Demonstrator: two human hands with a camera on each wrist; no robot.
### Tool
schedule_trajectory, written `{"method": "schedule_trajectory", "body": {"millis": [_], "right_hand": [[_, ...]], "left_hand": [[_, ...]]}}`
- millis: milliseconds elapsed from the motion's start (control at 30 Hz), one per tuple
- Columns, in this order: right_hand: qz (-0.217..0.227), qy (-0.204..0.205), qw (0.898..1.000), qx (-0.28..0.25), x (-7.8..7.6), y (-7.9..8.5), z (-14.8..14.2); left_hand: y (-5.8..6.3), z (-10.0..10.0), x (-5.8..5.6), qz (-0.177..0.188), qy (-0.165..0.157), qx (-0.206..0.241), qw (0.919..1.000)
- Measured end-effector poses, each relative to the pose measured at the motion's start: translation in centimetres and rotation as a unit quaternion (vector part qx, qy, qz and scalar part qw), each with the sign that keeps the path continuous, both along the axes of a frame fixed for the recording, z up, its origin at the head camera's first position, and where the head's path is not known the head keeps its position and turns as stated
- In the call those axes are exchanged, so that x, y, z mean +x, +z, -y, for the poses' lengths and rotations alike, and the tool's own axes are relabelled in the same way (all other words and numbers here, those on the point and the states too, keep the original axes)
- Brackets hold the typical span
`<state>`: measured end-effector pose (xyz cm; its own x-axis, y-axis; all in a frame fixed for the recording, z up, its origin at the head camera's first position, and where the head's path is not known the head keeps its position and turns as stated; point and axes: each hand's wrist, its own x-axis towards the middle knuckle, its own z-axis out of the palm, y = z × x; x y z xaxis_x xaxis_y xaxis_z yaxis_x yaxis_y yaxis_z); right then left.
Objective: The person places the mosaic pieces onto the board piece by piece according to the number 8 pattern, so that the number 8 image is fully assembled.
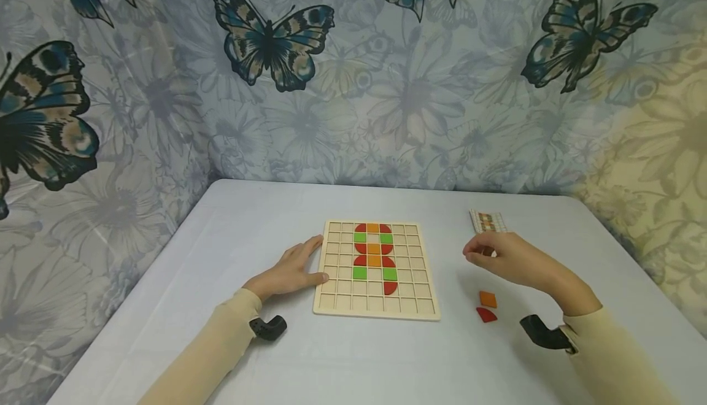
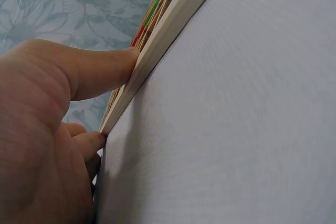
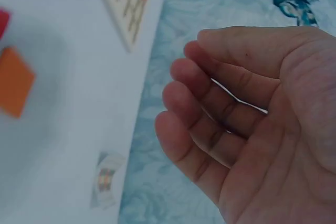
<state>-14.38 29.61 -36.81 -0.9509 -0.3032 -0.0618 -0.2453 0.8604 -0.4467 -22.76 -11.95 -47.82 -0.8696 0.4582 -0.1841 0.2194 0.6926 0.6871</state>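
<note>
My left hand (image 1: 293, 270) rests at the left edge of a wooden grid board (image 1: 337, 302), thumb and fingertips touching its side. In the left wrist view the thumb (image 2: 102, 72) presses on the board's pale rim (image 2: 163, 38). Red, orange and green tiles fill several middle cells, with a red quarter-round tile (image 1: 390, 287) lowest. My right hand (image 1: 513, 261) hovers right of the board, fingers loosely curled and holding nothing, as the right wrist view confirms. Below it on the table lie an orange square tile (image 1: 488, 299) and a red quarter-round tile (image 1: 486, 315).
A small stack of pattern cards (image 1: 487, 221) lies beyond the right hand, partly covered by it in the head view. The white table (image 1: 265, 208) ends at a butterfly-patterned cloth backdrop (image 1: 342, 129). Black wrist mounts (image 1: 269, 327) sit on both sleeves.
</note>
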Motion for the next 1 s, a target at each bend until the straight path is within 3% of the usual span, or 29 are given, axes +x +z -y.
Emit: {"method": "schedule_trajectory", "body": {"millis": [300,567,833,1000], "right_hand": [[0.030,-0.004,0.999,0.021,1.2,-2.5,-3.1],[0.075,-0.005,0.997,-0.023,2.8,-5.3,-4.7],[0.037,0.001,0.999,-0.032,3.4,-6.3,-4.6],[0.044,0.000,0.998,-0.038,3.5,-6.7,-4.3]], "left_hand": [[0.5,0.2,-0.3,-0.001,0.011,0.009,0.9999],[-0.4,0.1,0.4,-0.001,0.006,0.022,0.9997],[-0.3,0.2,0.3,-0.008,0.009,0.032,0.9994],[-0.5,0.3,0.1,-0.003,0.012,0.029,0.9995]]}}
